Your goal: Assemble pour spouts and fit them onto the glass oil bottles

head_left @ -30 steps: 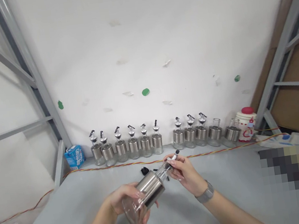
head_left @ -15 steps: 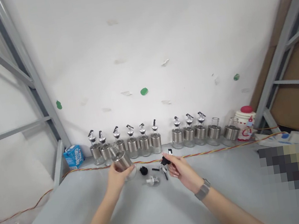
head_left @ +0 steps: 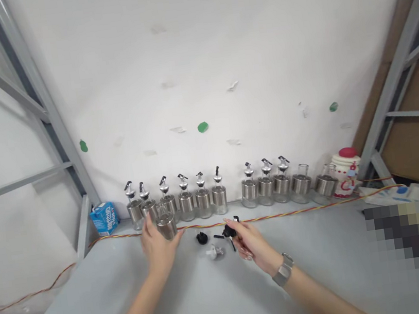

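A glass oil bottle with a steel sleeve (head_left: 166, 227) stands upright without a stopper at the left of the table. My left hand (head_left: 160, 249) is just in front of it, thumb and fingers spread on either side; the bottle's base is hidden behind the hand. My right hand (head_left: 255, 244) pinches a black pourer part (head_left: 228, 231) with a small lever, above the table. Between the hands lie a black cap (head_left: 202, 238), a clear and silver pourer piece (head_left: 214, 252) and small black strips (head_left: 218, 237).
Along the wall stands a row of several steel-sleeved bottles (head_left: 203, 199), most with pourers; two at the right (head_left: 301, 184) have bare necks. A twisted red-yellow cord (head_left: 280, 214) crosses the table. A blue carton (head_left: 104, 218) stands left, a snowman-shaped jar (head_left: 346, 171) right.
The bottle in my left hand has gone from tilted to upright on the table, and the fingers have spread. My right hand has shifted slightly left and down with the black pourer part.
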`<move>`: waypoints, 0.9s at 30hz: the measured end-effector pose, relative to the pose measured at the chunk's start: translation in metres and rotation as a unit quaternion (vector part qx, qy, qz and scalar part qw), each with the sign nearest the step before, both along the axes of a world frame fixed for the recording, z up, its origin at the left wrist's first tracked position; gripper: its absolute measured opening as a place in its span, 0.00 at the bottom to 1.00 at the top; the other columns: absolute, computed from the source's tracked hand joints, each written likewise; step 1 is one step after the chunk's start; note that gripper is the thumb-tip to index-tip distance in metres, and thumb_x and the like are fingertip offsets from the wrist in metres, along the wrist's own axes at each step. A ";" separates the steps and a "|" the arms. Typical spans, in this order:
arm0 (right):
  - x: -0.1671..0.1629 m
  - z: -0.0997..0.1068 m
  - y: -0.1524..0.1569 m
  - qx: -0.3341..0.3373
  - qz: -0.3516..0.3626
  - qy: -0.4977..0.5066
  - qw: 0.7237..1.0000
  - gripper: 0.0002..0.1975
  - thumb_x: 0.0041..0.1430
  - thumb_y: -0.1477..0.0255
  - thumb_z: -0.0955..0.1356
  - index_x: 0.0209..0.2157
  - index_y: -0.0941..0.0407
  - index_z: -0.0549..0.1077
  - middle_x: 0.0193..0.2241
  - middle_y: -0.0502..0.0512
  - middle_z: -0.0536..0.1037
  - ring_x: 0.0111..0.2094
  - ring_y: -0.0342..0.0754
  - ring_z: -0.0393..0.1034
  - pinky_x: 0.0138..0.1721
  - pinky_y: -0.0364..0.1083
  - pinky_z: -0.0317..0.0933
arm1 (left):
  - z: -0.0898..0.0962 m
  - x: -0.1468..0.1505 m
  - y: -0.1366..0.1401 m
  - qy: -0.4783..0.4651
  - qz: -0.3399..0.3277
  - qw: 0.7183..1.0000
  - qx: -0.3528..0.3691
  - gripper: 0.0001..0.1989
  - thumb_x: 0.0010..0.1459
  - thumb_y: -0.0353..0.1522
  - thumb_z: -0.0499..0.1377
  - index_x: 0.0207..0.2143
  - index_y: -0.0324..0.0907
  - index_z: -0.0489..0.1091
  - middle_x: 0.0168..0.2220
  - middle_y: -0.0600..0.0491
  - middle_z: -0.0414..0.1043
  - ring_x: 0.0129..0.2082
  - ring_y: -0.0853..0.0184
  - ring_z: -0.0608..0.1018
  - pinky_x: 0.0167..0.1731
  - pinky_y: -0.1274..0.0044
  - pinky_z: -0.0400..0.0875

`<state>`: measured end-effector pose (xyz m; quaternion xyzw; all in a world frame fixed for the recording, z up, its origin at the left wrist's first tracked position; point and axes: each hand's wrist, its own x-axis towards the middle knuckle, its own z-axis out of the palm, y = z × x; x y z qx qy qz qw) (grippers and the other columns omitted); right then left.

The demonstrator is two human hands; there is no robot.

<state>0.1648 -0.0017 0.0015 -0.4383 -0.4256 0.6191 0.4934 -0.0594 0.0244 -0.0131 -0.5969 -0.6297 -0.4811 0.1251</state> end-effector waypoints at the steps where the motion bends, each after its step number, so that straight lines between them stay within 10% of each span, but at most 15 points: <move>1: -0.002 -0.001 -0.001 0.003 -0.002 -0.008 1.000 0.19 0.46 0.55 0.65 0.21 0.55 0.56 0.04 0.38 0.55 0.07 0.34 0.40 0.07 0.36 0.39 | 0.004 0.006 -0.008 0.020 0.010 0.999 0.028 0.33 0.48 0.42 0.57 0.52 0.38 0.48 0.50 0.40 0.56 0.51 0.53 0.62 0.45 0.62 0.61; 7: -0.024 -0.007 -0.015 -0.028 0.046 -0.002 0.999 0.21 0.47 0.50 0.62 0.21 0.55 0.60 0.03 0.40 0.56 0.04 0.35 0.43 0.06 0.36 0.41 | 0.005 0.050 -0.046 0.238 -0.249 0.939 0.009 0.16 0.55 0.37 0.50 0.44 0.38 0.59 0.36 0.47 0.65 0.35 0.64 0.70 0.33 0.73 0.67; 27: -0.035 -0.009 -0.018 0.040 0.074 0.000 0.996 0.21 0.47 0.51 0.63 0.20 0.55 0.58 0.05 0.40 0.58 0.04 0.36 0.48 0.05 0.36 0.42 | 0.000 0.048 -0.052 0.204 -0.286 0.933 0.077 0.06 0.57 0.27 0.43 0.30 0.40 0.58 0.23 0.53 0.61 0.22 0.69 0.66 0.22 0.79 0.60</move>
